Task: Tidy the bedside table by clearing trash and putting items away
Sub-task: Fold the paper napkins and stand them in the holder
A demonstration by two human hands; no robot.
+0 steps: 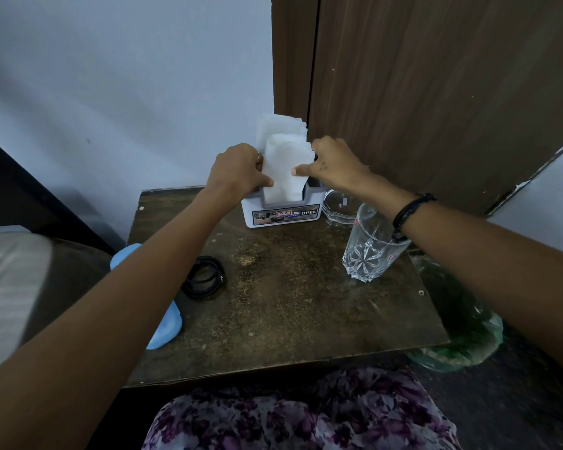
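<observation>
Tucking white napkins (285, 170) down into a small white holder (281, 214) at the upper middle of the frame, both hands work as a pair. The left hand (238, 172) has its grip clamped on the left edge of the sheets, thumb pressed across the front; the right hand (330, 164) pinches the right edge, thumb on the front face. Holding both edges likely keeps the limp stack flat and square so it slides into the narrow slot without crumpling.

The holder stands at the back edge of the dark, worn desk (283, 306), against the wall, where it stays out of the way. Just right of it sits a clear glass bowl (338, 207), and nearer the camera a cut-glass tumbler (369, 251) stands upright under the right forearm, a knock risk on withdrawing. A coiled black cable (205, 277) lies at centre left, beside a pale blue case (163, 329) half hidden under the left arm. A green plastic bag (462, 339) hangs off the desk's right side, probably for trash.
</observation>
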